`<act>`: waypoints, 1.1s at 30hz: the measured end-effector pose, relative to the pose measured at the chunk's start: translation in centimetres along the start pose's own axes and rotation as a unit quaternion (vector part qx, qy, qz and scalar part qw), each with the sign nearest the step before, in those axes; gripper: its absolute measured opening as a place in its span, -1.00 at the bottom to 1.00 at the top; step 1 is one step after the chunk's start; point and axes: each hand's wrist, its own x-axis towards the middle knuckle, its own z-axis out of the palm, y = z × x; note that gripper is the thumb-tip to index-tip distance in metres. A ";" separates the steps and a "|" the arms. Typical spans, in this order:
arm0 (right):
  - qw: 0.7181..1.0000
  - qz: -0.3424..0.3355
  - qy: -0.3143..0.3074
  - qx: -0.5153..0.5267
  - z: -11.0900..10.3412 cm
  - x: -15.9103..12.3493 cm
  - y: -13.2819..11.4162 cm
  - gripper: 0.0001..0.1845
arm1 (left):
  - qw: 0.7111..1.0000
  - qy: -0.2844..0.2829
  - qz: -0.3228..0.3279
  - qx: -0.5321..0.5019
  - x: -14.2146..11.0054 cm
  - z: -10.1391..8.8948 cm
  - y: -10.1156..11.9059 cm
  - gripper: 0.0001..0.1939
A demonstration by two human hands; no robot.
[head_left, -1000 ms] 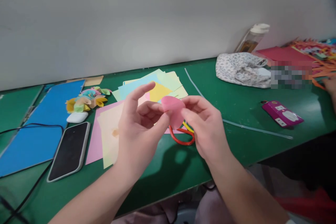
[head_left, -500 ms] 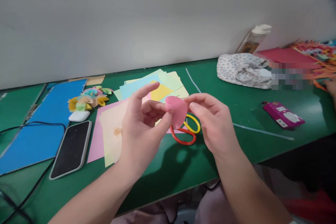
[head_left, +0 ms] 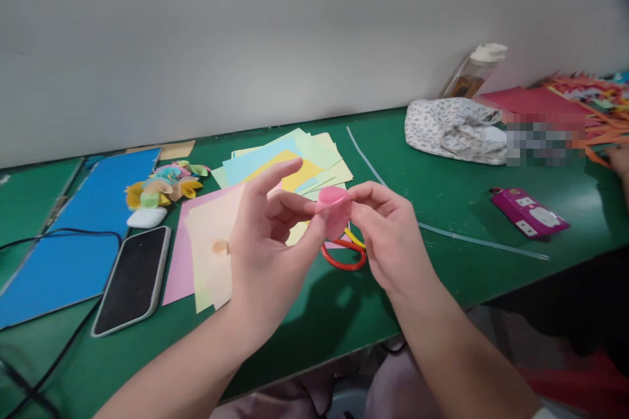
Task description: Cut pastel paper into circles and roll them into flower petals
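Note:
Both my hands pinch a small pink paper piece (head_left: 332, 204) above the green table (head_left: 442, 196). My left hand (head_left: 268, 255) grips its left edge between thumb and middle finger, with the index finger stretched out. My right hand (head_left: 386, 236) pinches its right edge, and the paper curls over between them. Under my hands lie scissors with red and yellow handles (head_left: 344, 255) and a spread of pastel paper sheets (head_left: 275, 167).
A phone (head_left: 132, 278) lies face up left of the sheets, beside a white earbud case (head_left: 146, 217), paper flowers (head_left: 162, 186) and a blue folder (head_left: 73, 236). A clear thin strip (head_left: 442, 232), magenta box (head_left: 529, 212), patterned cloth (head_left: 455, 127) and bottle (head_left: 474, 72) sit right. Another person's hand (head_left: 620, 160) shows far right.
The flat pink piece has been curled over between my fingers. My right hand has moved back in and closed on its right edge, covering more of the scissors.

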 end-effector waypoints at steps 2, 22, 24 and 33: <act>1.000 0.012 0.018 0.020 0.1 0.1 0.0 -0.85 | 1.000 0.003 -0.002 0.000 -0.1 0.1 -0.1 -0.47; 0.985 -0.077 -0.060 -0.145 -1.6 0.0 -1.5 -0.88 | 0.989 -0.049 -0.107 -0.093 0.6 -0.6 0.1 -0.44; 0.982 -0.081 -0.054 -0.160 -1.5 -0.2 -1.4 -0.90 | 0.987 -0.055 -0.112 -0.098 0.7 -0.5 0.1 -0.42; 0.978 -0.116 -0.029 -0.173 0.2 -1.3 -0.6 -0.92 | 0.983 -0.046 -0.122 -0.131 0.8 -0.1 -0.2 -0.46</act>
